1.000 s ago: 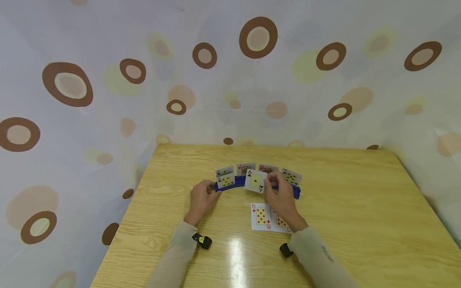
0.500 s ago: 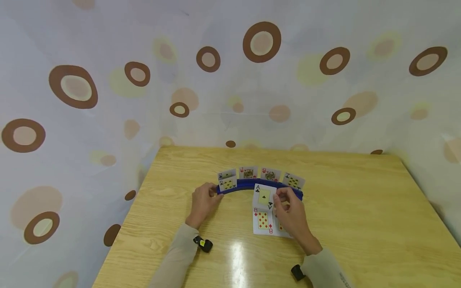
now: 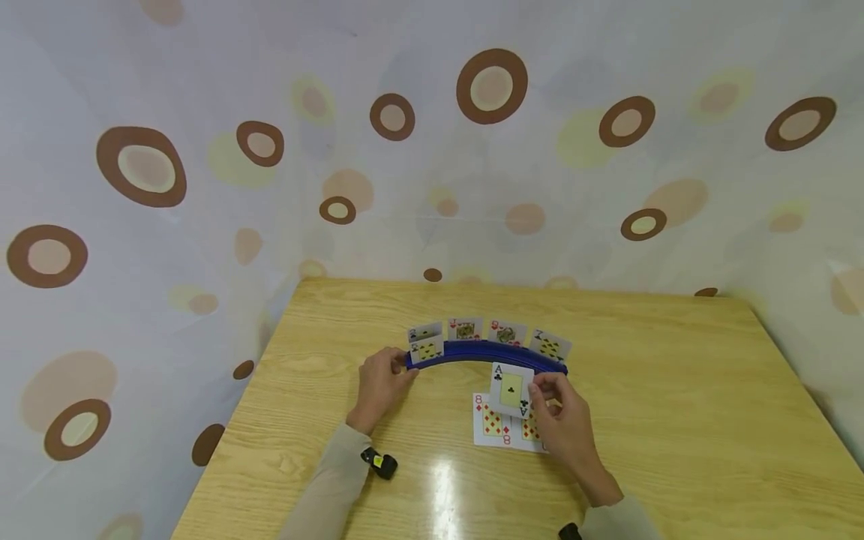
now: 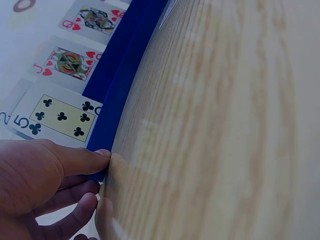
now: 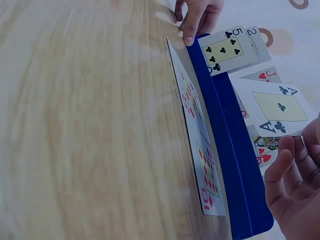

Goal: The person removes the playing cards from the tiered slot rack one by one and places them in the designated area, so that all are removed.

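My right hand (image 3: 565, 424) pinches an ace of clubs (image 3: 511, 388) by its right edge, held above two cards lying on the table. Those are the eight of diamonds (image 3: 490, 420) and the ten of diamonds (image 5: 206, 172), partly covered in the head view. Behind them stands a curved blue card holder (image 3: 472, 351). At its left end my left hand (image 4: 45, 185) grips it, thumb on the front and fingers behind. Upright in the holder are a five of clubs (image 4: 62, 117) before a two (image 3: 424, 331), a jack of hearts (image 4: 70, 62), a queen of hearts (image 4: 95, 19) and a black seven (image 3: 550, 346).
A wooden table (image 3: 675, 420) extends on both sides of the holder. Beyond its back edge hangs a pale cloth (image 3: 432, 165) with brown and yellow spots. Light glares off the tabletop in front.
The ace of clubs, in my right hand, has moved toward me and to the right, from before the holder to over the diamond cards. My left hand stays on the holder's end.
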Demonstrator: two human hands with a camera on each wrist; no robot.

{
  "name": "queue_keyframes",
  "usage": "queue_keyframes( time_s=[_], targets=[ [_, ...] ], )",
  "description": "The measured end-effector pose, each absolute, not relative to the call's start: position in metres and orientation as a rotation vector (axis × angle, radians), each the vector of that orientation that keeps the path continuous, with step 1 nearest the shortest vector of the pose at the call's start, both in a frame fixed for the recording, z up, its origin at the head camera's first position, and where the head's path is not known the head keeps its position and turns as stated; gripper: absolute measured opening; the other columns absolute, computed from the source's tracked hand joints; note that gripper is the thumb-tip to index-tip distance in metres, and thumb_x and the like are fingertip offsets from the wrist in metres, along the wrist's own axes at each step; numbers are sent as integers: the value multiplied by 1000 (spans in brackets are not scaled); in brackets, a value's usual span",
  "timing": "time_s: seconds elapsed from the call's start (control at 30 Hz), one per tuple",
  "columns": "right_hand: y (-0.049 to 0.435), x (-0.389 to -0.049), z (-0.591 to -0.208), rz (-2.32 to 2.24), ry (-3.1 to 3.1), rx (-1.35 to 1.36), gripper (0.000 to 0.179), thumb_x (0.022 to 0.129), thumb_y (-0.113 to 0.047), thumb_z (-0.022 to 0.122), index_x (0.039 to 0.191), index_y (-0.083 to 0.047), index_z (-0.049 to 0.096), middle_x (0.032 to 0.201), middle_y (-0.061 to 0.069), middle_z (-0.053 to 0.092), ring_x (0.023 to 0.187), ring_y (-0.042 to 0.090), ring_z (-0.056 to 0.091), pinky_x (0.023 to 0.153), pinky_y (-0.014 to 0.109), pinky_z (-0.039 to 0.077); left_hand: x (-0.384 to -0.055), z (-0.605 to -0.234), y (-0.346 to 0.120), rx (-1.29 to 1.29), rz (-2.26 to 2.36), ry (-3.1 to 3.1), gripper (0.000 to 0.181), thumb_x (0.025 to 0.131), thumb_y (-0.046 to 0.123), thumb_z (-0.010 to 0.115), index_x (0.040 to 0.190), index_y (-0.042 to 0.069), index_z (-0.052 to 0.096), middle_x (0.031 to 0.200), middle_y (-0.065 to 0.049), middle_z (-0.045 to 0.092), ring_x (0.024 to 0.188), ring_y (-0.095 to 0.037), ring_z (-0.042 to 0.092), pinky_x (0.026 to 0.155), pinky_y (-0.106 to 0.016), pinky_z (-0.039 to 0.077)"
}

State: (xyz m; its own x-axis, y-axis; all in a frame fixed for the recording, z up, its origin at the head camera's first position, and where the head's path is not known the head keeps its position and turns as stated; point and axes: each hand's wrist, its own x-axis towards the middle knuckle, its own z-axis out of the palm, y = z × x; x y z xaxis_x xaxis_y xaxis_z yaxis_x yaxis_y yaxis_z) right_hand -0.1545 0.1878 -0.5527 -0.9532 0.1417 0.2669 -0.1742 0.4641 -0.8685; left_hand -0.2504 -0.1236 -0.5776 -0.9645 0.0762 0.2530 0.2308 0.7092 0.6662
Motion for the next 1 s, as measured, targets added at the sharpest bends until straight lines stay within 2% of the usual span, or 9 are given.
queue_keyframes(
  time_s=[0.2, 0.77, 1.0],
  targets=[
    [192, -148, -556, 1513, -2421, -40, 12, 110, -5, 62, 120, 0, 66, 105, 14, 71, 91, -1, 62, 70, 20, 54, -248, -577, -123, -236, -1102, -2722, 22, 90, 16, 91, 105, 3, 80, 95, -10, 82, 78, -14, 65, 76, -34, 49],
    [211, -136, -555, 1505, -2450, -175, 16, 110, -8, 64, 124, -1, 67, 112, 15, 72, 91, -3, 61, 71, 17, 53, -247, -572, -121, -250, -1078, -2717, 20, 91, 15, 89, 105, 4, 81, 98, -10, 82, 83, -19, 72, 79, -41, 57],
    [216, -132, -554, 1478, -2447, -207, 15, 109, -6, 65, 121, -1, 70, 109, 16, 74, 88, -2, 61, 70, 16, 52, -248, -573, -121, -250, -1085, -2704, 19, 91, 14, 90, 104, 4, 81, 97, -10, 82, 83, -20, 73, 80, -43, 58]
  ],
)
